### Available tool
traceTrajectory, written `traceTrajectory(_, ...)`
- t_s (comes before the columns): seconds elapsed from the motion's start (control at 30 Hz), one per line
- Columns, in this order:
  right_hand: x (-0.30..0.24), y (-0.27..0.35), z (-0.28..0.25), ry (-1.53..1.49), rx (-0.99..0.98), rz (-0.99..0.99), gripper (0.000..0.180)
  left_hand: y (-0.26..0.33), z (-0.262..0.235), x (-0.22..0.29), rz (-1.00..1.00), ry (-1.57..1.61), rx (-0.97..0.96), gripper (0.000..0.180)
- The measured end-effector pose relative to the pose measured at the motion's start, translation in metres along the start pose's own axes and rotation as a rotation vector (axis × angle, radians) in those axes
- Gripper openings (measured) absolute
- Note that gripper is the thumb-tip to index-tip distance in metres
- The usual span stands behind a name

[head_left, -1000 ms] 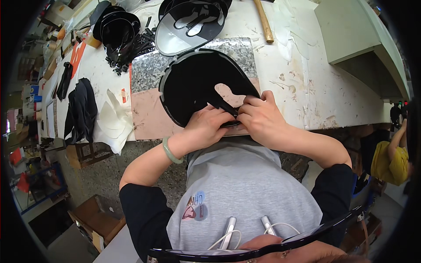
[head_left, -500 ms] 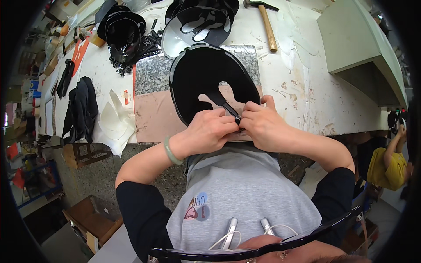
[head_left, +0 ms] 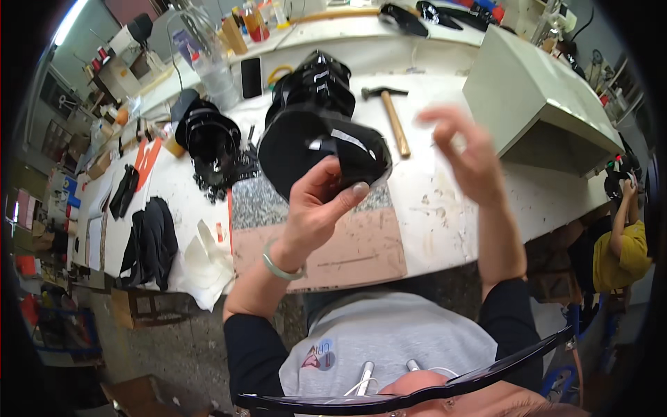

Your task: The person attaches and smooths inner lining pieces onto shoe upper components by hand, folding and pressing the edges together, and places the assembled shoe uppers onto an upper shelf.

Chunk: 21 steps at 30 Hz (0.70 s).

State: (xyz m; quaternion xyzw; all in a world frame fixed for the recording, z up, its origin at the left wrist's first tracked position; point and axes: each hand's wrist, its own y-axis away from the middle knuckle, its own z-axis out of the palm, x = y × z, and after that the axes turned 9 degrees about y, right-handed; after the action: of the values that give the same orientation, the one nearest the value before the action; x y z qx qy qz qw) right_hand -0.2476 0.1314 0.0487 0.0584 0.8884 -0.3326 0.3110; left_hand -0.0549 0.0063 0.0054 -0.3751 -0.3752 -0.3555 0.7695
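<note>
Currently my left hand [head_left: 316,208] grips the black curved piece [head_left: 323,156] lifted off the worktop [head_left: 445,201], probably for inspection; right hand [head_left: 465,149] hovers released, near the hammer [head_left: 389,115].

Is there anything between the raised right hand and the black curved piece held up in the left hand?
Nothing visible. The left hand grips the black curved piece above the bench, and the right hand hangs open beside it, apart. The hammer lies on the white tabletop beyond the gap, below hand level.
</note>
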Motion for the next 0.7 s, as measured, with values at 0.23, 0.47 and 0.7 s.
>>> traceTrajectory(0.23, 0.019, 0.041, 0.056, -1.188, -0.042, 0.496, 0.038, -0.013, 0.015, -0.017, -0.111, 0.131, 0.101, 0.022)
traceTrajectory(0.47, 0.025, 0.039, 0.040, -1.331, -0.137, 0.506, 0.026, -0.004, 0.005, -0.021, -0.032, -0.010, 0.017, 0.019)
traceTrajectory(0.7, 0.012, 0.045, 0.039, -0.258, -0.323, 0.066, 0.032, 0.011, -0.006, -0.023, -0.192, 0.260, 0.085, 0.020)
